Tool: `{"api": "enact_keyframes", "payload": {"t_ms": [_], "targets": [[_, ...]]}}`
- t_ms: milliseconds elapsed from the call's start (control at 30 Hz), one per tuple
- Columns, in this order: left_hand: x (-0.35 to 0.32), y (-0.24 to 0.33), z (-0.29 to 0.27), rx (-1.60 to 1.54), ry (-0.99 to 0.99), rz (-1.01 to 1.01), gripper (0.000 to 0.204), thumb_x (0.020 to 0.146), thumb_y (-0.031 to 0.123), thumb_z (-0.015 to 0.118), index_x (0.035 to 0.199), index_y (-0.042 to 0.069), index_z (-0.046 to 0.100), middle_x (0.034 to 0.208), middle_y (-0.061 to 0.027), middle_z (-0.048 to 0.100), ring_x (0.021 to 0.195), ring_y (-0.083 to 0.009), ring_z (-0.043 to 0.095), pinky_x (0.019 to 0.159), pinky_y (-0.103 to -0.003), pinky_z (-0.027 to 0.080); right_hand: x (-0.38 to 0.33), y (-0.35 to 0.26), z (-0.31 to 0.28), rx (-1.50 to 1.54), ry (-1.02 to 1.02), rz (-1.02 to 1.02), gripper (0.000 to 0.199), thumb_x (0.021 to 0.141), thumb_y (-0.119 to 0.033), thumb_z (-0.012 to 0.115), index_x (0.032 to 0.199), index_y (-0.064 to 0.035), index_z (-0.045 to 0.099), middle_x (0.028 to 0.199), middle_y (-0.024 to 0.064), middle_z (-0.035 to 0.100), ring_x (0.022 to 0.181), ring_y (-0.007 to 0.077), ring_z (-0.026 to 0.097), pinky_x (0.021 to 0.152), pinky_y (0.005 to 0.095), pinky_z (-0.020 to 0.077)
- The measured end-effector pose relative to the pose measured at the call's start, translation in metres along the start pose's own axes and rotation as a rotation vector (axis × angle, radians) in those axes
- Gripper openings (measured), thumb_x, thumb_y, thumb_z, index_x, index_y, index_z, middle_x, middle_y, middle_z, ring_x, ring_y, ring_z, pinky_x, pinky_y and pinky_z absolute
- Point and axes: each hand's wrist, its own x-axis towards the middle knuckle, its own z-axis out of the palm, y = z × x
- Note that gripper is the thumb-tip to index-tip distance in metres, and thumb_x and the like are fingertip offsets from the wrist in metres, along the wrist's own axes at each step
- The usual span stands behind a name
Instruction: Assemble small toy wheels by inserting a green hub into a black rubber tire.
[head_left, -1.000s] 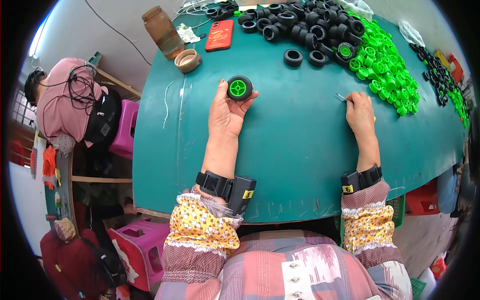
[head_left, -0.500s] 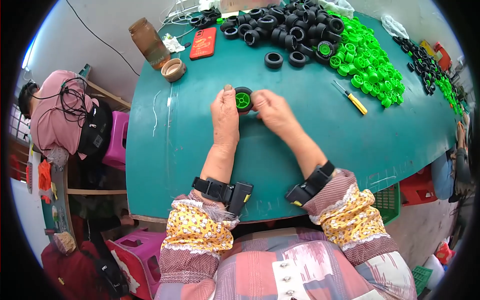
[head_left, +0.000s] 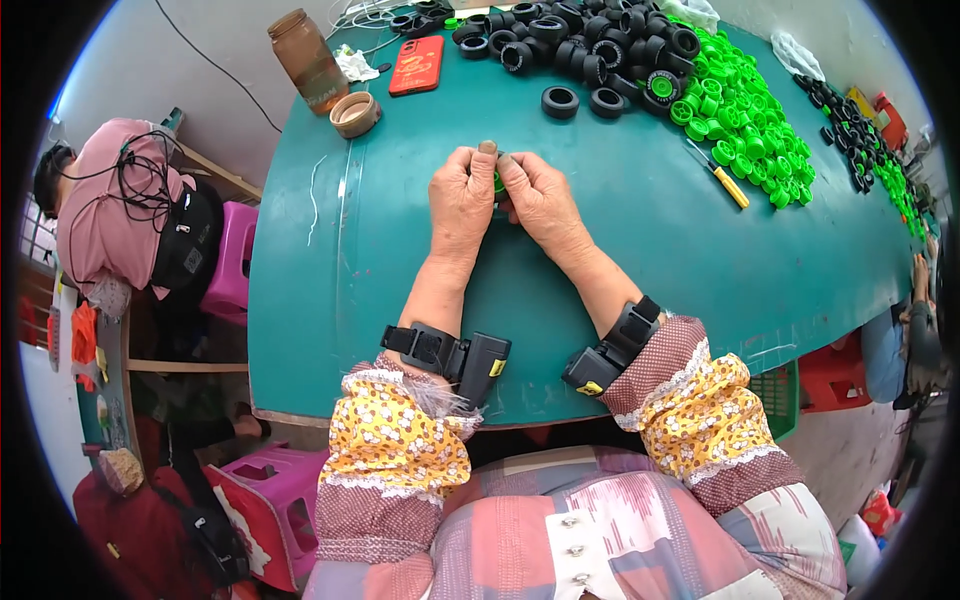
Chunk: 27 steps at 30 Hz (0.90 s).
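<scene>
My left hand (head_left: 461, 200) and my right hand (head_left: 546, 204) are together above the table, both closed on a small toy wheel (head_left: 499, 183). Only a bit of its green hub shows between my thumbs; fingers cover nearly all of the black tyre. Both thumbs press toward the hub from either side. Beyond my hands, two loose black tyres (head_left: 560, 102) lie in front of a heap of black tyres (head_left: 625, 50). One tyre with a green hub in it (head_left: 662, 87) rests at that heap's edge, touching a heap of bright green hubs (head_left: 745, 120).
Right of my hands lies a yellow-handled screwdriver (head_left: 730, 187). At the far left stand a brown jar (head_left: 306, 65), a round lid (head_left: 355, 115) and a red phone (head_left: 417, 65) on the green table (head_left: 380, 250). Someone in pink (head_left: 115, 205) sits beyond the left edge.
My right hand has closed in on the wheel, its thumb now beside my left thumb. The wheel, plainly visible before, is mostly covered by fingers. The whole view has shifted slightly.
</scene>
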Motion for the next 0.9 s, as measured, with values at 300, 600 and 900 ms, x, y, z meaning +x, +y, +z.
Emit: {"api": "enact_keyframes", "payload": {"t_ms": [300, 600, 900], "targets": [[-0.005, 0.009, 0.002, 0.097, 0.043, 0.192, 0.031, 0.087, 0.029, 0.05, 0.073, 0.001, 0.054, 0.054, -0.0104, 0.049, 0.048, -0.0164, 0.045, 0.047, -0.031, 0.039, -0.007, 0.0, 0.008, 0.107, 0.121, 0.085, 0.045, 0.091, -0.038, 0.035, 0.083, 0.0027, 0.052, 0.066, 0.0108, 0.053, 0.064, 0.0183, 0.048, 0.061, 0.0323, 0.0411], [-0.009, 0.012, 0.01, 0.122, 0.057, 0.3, 0.03, 0.089, 0.024, 0.047, 0.069, 0.001, 0.05, 0.055, -0.0045, 0.044, 0.05, -0.0111, 0.039, 0.046, -0.027, 0.034, -0.009, 0.004, 0.005, 0.203, 0.14, 0.079, 0.048, 0.092, -0.04, 0.033, 0.083, 0.002, 0.054, 0.065, 0.0098, 0.053, 0.063, 0.0177, 0.05, 0.06, 0.0312, 0.0421], [0.003, 0.015, -0.011, -0.379, -0.06, -0.374, 0.028, 0.086, 0.028, 0.051, 0.07, 0.005, 0.053, 0.06, 0.0033, 0.048, 0.051, -0.0056, 0.044, 0.044, -0.023, 0.036, -0.006, -0.001, -0.01, -0.347, -0.004, -0.264, 0.069, 0.066, -0.031, 0.069, 0.119, 0.0005, 0.038, 0.097, 0.0165, 0.053, 0.093, 0.0286, 0.051, 0.081, 0.0363, 0.0415]]}}
